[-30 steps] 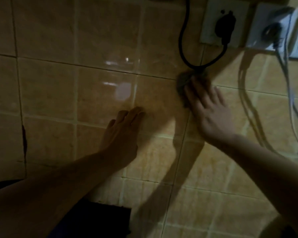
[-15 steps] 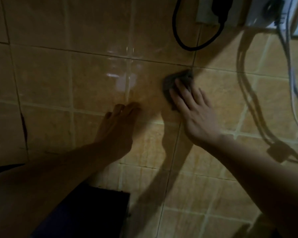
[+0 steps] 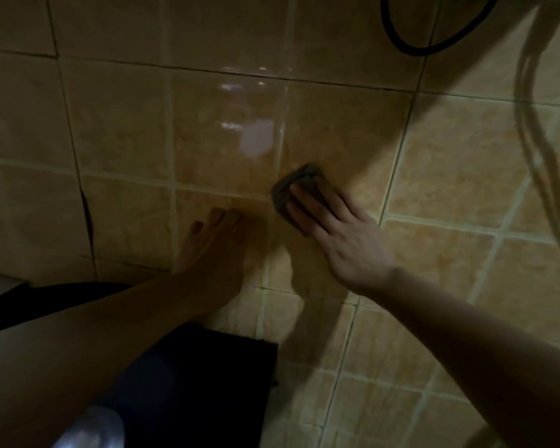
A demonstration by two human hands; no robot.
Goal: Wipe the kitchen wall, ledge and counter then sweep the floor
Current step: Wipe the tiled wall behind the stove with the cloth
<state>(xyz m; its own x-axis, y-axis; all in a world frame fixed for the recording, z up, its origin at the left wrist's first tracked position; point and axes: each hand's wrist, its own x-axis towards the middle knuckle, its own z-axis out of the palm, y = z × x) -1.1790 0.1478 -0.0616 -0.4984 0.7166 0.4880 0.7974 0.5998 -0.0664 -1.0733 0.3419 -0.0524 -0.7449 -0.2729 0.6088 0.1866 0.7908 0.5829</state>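
The tan tiled kitchen wall point(image 3: 450, 163) fills the view, with a glossy reflection near its middle. My right hand point(image 3: 337, 234) presses a small dark grey cloth point(image 3: 291, 185) flat against the wall with straight fingers. Most of the cloth is hidden under those fingers. My left hand point(image 3: 217, 250) rests flat on the tiles just to the left and a little lower, in shadow, holding nothing.
A black cable point(image 3: 411, 46) loops down at the top right, and its shadow runs down the right side of the wall. A dark box-like object point(image 3: 207, 383) stands below my left arm. Something shiny and rounded point(image 3: 91, 428) shows at the bottom left. One tile at the left is cracked point(image 3: 89, 221).
My right hand has slid the cloth down and to the left across the tiles, away from the sockets, which have left the view. My left hand has stayed flat on the wall.
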